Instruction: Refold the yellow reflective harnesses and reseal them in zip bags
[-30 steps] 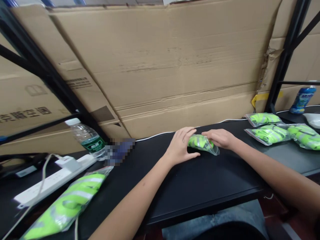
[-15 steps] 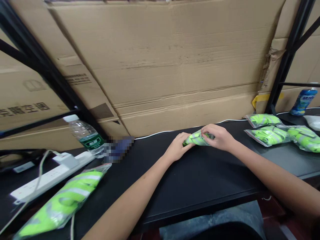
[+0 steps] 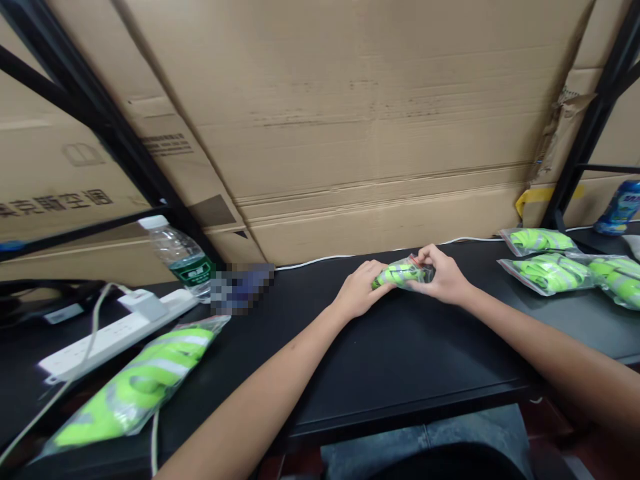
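Between my hands, at the middle of the black table (image 3: 390, 353), is a small clear plastic bag (image 3: 400, 273) packed with folded neon-green fabric with silvery strips. My left hand (image 3: 361, 288) wraps around its left end, thumb along the near side. At the other end my right hand (image 3: 443, 275) pinches the bag's open-looking edge, where a thin red line shows, with thumb and index finger. The palms hide both ends of the bag. A larger bag of the same green fabric (image 3: 145, 383) lies at the left, apart from my hands.
Several similar green bags (image 3: 553, 272) lie at the right. On the left are a white power strip (image 3: 110, 340) with a plug and cable, and a water bottle (image 3: 183, 263). A blue bottle (image 3: 620, 208) stands far right. Cardboard (image 3: 350, 133) walls the back, between black frame posts.
My right fingers have shifted along the bag's edge, the thumb now lower and farther from the index finger. The bag stays in both hands. The view has tilted and moved slightly left.
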### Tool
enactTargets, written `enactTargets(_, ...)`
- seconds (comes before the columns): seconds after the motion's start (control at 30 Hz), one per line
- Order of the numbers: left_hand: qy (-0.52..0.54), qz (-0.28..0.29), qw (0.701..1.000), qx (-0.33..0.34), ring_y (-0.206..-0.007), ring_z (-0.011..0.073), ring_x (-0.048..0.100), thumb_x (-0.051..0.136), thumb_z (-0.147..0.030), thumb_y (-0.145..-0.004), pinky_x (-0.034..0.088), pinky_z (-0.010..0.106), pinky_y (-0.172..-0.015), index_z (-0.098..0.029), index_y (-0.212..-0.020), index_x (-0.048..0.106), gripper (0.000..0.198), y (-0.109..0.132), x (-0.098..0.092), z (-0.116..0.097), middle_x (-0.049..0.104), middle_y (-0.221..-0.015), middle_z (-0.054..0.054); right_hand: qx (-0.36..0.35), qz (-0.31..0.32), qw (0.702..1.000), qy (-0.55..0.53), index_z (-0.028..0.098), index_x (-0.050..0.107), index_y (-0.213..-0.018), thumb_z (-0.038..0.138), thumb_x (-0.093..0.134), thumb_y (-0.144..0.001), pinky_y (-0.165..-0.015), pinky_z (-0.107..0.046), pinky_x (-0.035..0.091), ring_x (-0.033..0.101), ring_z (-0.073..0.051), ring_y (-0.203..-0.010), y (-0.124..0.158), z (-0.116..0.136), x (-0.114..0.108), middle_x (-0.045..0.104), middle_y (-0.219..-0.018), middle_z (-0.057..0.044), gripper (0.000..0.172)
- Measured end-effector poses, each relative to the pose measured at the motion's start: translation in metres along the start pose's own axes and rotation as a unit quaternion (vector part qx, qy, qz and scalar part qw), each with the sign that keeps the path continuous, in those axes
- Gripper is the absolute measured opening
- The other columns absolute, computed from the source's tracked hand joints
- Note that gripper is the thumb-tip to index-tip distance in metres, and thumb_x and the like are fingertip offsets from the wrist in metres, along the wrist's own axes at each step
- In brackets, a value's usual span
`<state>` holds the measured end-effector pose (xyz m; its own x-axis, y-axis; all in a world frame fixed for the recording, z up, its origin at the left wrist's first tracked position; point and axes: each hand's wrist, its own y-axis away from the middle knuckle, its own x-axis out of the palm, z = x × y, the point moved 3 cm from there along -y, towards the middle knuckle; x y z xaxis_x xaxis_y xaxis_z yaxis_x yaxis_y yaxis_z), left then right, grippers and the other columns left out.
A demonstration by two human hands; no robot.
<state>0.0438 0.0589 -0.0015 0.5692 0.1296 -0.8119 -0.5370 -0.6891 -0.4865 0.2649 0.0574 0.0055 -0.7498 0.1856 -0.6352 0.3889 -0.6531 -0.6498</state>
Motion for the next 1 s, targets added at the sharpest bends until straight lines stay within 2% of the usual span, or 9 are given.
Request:
enactTargets(0.1, 0.018, 0.001, 1.0, 0.002, -0.104, 0.0253, 0.061, 0.056, -0.048, -0.097, 0.05, 0.038, -0.089, -0.022, -0.112, 0.064, 0.031, 0.0, -0.001, -0.003, 0.067, -0.105, 0.006, 0.019, 0.001, 1.0, -0.01, 0.025, 0.046, -0.101, 0.047, 0.078, -0.074, -0.081, -0.036, 0.047, 0.062, -0.021, -0.087, 0.001, -0.003, 0.004, 0.07, -0.094, -0.003, 0.047)
enactTargets(0.27, 0.061, -0.007, 0.998, -0.011, -0.098, 0.0238, 0.065, 0.069, -0.045, -0.089, 0.049, 0.036, -0.088, -0.023, -0.106, 0.068, 0.029, -0.001, -0.002, -0.008, 0.072, -0.102, 0.004, 0.035, 0.035, 0.999, 0.002, 0.024, 0.063, -0.089, 0.054, 0.088, -0.061, -0.09, -0.045, 0.044, 0.058, -0.025, -0.086, 0.0, -0.014, 0.005, 0.064, -0.084, -0.002, 0.048)
enactTargets(0.43, 0.126, -0.048, 0.989, -0.064, -0.087, 0.0208, 0.07, 0.083, -0.045, -0.074, 0.052, 0.033, -0.084, -0.022, -0.105, 0.067, 0.041, 0.0, -0.001, -0.001, 0.076, -0.101, 0.003, 0.046, 0.076, 0.996, -0.013, 0.029, 0.075, -0.109, 0.063, 0.081, -0.067, -0.103, -0.059, 0.037, 0.054, -0.037, -0.118, 0.002, -0.022, 0.011, 0.066, -0.114, -0.011, 0.055)
enactTargets(0.53, 0.171, -0.055, 0.979, -0.091, -0.089, 0.0225, 0.073, 0.089, -0.044, -0.066, 0.054, 0.034, -0.086, -0.022, -0.108, 0.066, 0.053, 0.001, 0.001, 0.002, 0.077, -0.098, 0.004, 0.026, 0.117, 0.992, -0.042, 0.032, 0.073, -0.116, 0.06, 0.084, -0.066, -0.113, -0.062, 0.027, 0.047, -0.039, -0.135, 0.001, -0.017, 0.014, 0.067, -0.127, -0.008, 0.057)
enactTargets(0.6, 0.201, -0.045, 0.973, -0.103, -0.091, 0.0236, 0.073, 0.091, -0.043, -0.062, 0.054, 0.036, -0.088, -0.021, -0.11, 0.066, 0.059, 0.001, 0.002, 0.004, 0.078, -0.097, 0.005, 0.018, 0.131, 0.989, -0.069, 0.033, 0.074, -0.113, 0.056, 0.085, -0.066, -0.116, -0.061, 0.024, 0.054, -0.036, -0.13, 0.0, -0.014, 0.014, 0.071, -0.124, -0.004, 0.054)
enactTargets(0.67, 0.23, -0.025, 0.967, -0.107, -0.094, 0.0249, 0.073, 0.093, -0.041, -0.057, 0.054, 0.038, -0.089, -0.02, -0.11, 0.067, 0.063, 0.0, 0.002, 0.008, 0.077, -0.1, 0.006, 0.026, 0.125, 0.987, -0.097, 0.03, 0.075, -0.107, 0.053, 0.084, -0.068, -0.113, -0.056, 0.033, 0.066, -0.031, -0.113, 0.0, -0.013, 0.014, 0.074, -0.113, -0.002, 0.046)
enactTargets(0.77, 0.274, 0.005, 0.955, -0.111, -0.098, 0.0263, 0.071, 0.095, -0.037, -0.052, 0.055, 0.039, -0.089, -0.018, -0.11, 0.07, 0.065, -0.002, 0.001, 0.016, 0.076, -0.106, 0.007, 0.063, 0.089, 0.984, -0.143, 0.023, 0.075, -0.097, 0.052, 0.079, -0.074, -0.091, -0.044, 0.053, 0.071, -0.026, -0.09, 0.0, -0.017, 0.012, 0.075, -0.097, -0.002, 0.037)
enactTargets(0.87, 0.322, 0.016, 0.939, -0.122, -0.093, 0.0243, 0.072, 0.089, -0.036, -0.063, 0.058, 0.038, -0.085, -0.016, -0.113, 0.07, 0.057, -0.003, 0.002, 0.022, 0.077, -0.103, 0.008, 0.105, 0.053, 0.974, -0.193, 0.018, 0.074, -0.095, 0.053, 0.076, -0.077, -0.077, -0.039, 0.057, 0.071, -0.026, -0.083, 0.0, -0.021, 0.013, 0.075, -0.093, -0.005, 0.039)
enactTargets(1.0, 0.366, 0.001, 0.92, -0.141, -0.077, 0.0196, 0.072, 0.082, -0.034, -0.072, 0.061, 0.033, -0.069, -0.014, -0.101, 0.075, 0.036, -0.004, 0.001, 0.017, 0.077, -0.095, 0.009, 0.137, 0.035, 0.958, -0.25, 0.017, 0.071, -0.109, 0.051, 0.08, -0.073, -0.081, -0.043, 0.058, 0.071, -0.027, -0.089, 0.002, -0.02, 0.016, 0.075, -0.102, -0.009, 0.05)
